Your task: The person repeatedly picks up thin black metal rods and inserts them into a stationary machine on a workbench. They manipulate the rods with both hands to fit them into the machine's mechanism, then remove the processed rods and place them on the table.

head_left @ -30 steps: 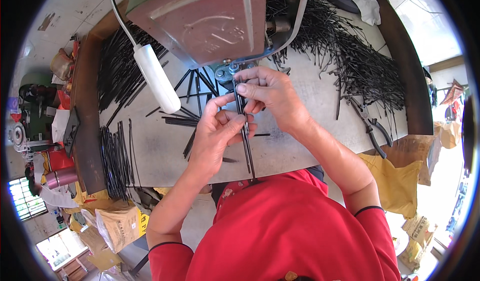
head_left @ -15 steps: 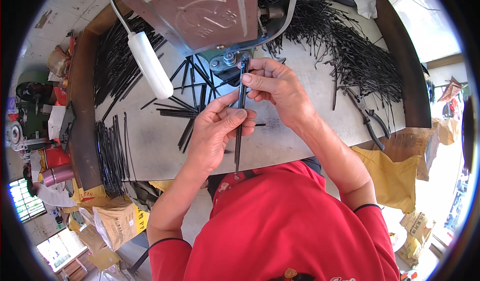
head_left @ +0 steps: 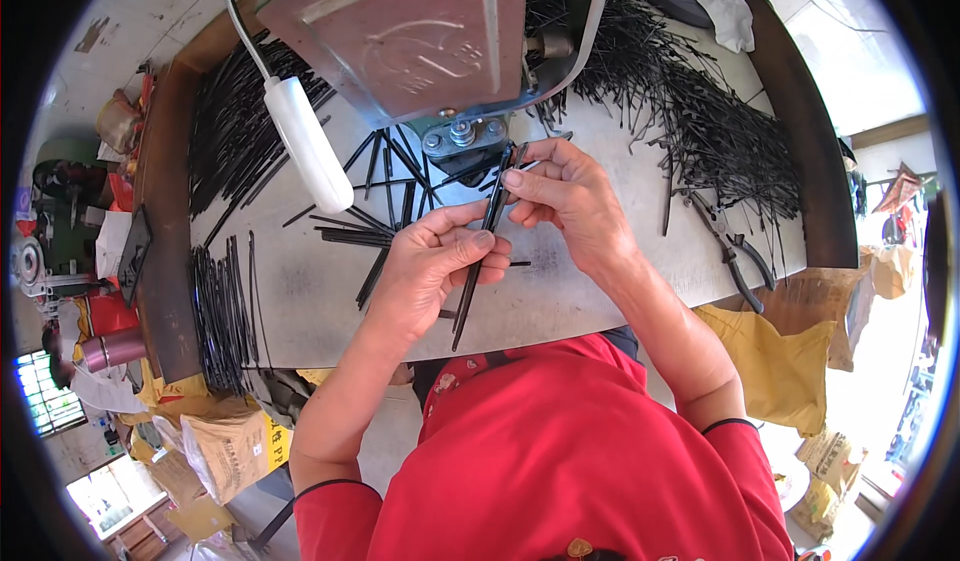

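In front of the machine I hold a slim black strip-like rod (head_left: 465, 311) at a slant, its far end close to the machine's green metal head (head_left: 463, 138). My left hand (head_left: 430, 261) is closed around its middle, thumb on top. The fingers of my right hand (head_left: 570, 196) pinch its upper end. A second thin black piece seems to lie along it, but I cannot make out how they join. Loose black rods (head_left: 385, 171) lie scattered left of the machine head, some just behind my left hand.
The reddish-brown machine housing (head_left: 400, 41) overhangs the metal table (head_left: 310, 311). A white lamp (head_left: 308, 146) hangs at left. Heaps of black rods (head_left: 690, 101) lie at the back right; a neat row (head_left: 225, 311) lies at left. Pliers (head_left: 735, 251) rest near the right edge.
The rod has tilted, its near end swinging left and its far end right. My right hand has shifted slightly right and nearer; the left hand stays on the rod.
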Demonstrator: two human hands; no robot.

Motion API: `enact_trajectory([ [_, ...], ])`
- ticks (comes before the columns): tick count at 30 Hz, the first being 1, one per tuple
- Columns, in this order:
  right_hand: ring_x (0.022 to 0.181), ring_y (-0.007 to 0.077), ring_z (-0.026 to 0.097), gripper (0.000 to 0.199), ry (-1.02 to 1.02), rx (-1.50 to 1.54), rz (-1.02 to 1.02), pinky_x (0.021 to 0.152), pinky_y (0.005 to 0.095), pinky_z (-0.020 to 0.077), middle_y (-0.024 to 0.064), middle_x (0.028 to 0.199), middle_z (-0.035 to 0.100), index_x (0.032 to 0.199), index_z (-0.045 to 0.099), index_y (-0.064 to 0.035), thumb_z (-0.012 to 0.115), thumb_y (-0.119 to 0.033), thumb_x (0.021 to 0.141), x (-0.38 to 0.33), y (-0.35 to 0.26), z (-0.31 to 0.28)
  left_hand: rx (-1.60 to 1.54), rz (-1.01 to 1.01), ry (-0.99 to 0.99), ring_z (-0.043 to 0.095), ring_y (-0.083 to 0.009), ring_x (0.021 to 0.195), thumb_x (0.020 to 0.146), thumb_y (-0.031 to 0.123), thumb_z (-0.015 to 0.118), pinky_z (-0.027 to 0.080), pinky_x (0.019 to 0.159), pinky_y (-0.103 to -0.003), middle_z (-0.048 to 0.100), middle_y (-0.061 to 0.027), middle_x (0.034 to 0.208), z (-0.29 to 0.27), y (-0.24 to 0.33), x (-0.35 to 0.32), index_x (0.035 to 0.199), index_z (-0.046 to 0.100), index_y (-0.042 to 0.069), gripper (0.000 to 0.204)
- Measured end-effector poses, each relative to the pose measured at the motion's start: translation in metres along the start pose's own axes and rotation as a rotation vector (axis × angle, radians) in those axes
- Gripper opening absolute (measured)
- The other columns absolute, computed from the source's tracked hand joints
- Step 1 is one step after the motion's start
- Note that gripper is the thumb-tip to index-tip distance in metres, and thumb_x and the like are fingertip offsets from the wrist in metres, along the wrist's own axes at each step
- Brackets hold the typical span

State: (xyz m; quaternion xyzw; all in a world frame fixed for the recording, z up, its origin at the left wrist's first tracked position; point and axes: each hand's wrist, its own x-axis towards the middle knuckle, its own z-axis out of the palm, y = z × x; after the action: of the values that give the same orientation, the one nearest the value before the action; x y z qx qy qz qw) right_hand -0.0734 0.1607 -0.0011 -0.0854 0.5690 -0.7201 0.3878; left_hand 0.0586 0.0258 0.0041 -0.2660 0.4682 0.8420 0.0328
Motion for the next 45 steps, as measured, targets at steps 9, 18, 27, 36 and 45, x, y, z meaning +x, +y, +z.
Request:
enact_trajectory([
  [9, 0.061, 0.013, 0.06, 0.031, 0.03, -0.007, -0.028, 0.058, 0.0246, 0.0471, 0.0086, 0.075, 0.062, 0.105, 0.052, 0.0049, 0.066, -0.011, 0.083, -0.002, -0.001, 0.0, -0.031, 0.022, 0.007, 0.067, -0.0199, 0.079, 0.087, 0.009, 0.064, 0.056, 0.072, -0.03, 0.066, -0.0164, 0.093, -0.004, -0.001, 0.006, 0.122, 0.05, -0.005, 0.04],
  [18, 0.061, 0.0131, 0.061, 0.029, 0.081, -0.023, -0.067, 0.057, 0.0244, 0.0485, 0.0084, 0.073, 0.061, 0.101, 0.052, 0.0048, 0.067, -0.012, 0.083, -0.004, 0.0, 0.006, 0.005, 0.04, -0.004, 0.067, -0.0201, 0.078, 0.086, 0.007, 0.065, 0.057, 0.071, -0.029, 0.067, -0.016, 0.092, 0.0, -0.004, 0.006, 0.12, 0.051, -0.005, 0.039],
  [27, 0.064, 0.0162, 0.064, 0.032, -0.004, -0.072, -0.037, 0.058, 0.026, 0.0516, 0.0117, 0.078, 0.063, 0.105, 0.05, 0.0071, 0.064, -0.014, 0.085, -0.003, -0.008, 0.002, 0.665, 0.43, 0.118, 0.068, -0.0169, 0.076, 0.088, 0.003, 0.06, 0.055, 0.068, -0.025, 0.069, -0.0113, 0.09, 0.003, -0.01, 0.005, 0.116, 0.059, -0.002, 0.029],
  [36, 0.084, 0.025, 0.067, 0.023, 0.0, 0.165, -0.016, 0.074, 0.031, 0.0565, 0.0199, 0.095, 0.063, 0.103, 0.049, 0.0052, 0.057, -0.011, 0.088, 0.019, -0.012, -0.01, 0.692, 0.475, 0.354, 0.064, -0.0118, 0.073, 0.083, 0.009, 0.068, 0.053, 0.068, -0.024, 0.068, -0.0076, 0.083, -0.027, 0.023, 0.01, 0.107, 0.064, -0.002, 0.027],
  [45, 0.099, 0.026, 0.064, 0.017, -0.014, 0.365, -0.079, 0.086, 0.0322, 0.0539, 0.0194, 0.106, 0.062, 0.105, 0.05, 0.0041, 0.049, -0.01, 0.095, 0.031, 0.0, -0.005, -0.001, 0.55, 0.32, 0.067, -0.021, 0.086, 0.088, 0.006, 0.061, 0.056, 0.076, -0.025, 0.065, -0.0154, 0.091, -0.032, 0.023, 0.044, 0.101, 0.05, 0.0, 0.018],
])
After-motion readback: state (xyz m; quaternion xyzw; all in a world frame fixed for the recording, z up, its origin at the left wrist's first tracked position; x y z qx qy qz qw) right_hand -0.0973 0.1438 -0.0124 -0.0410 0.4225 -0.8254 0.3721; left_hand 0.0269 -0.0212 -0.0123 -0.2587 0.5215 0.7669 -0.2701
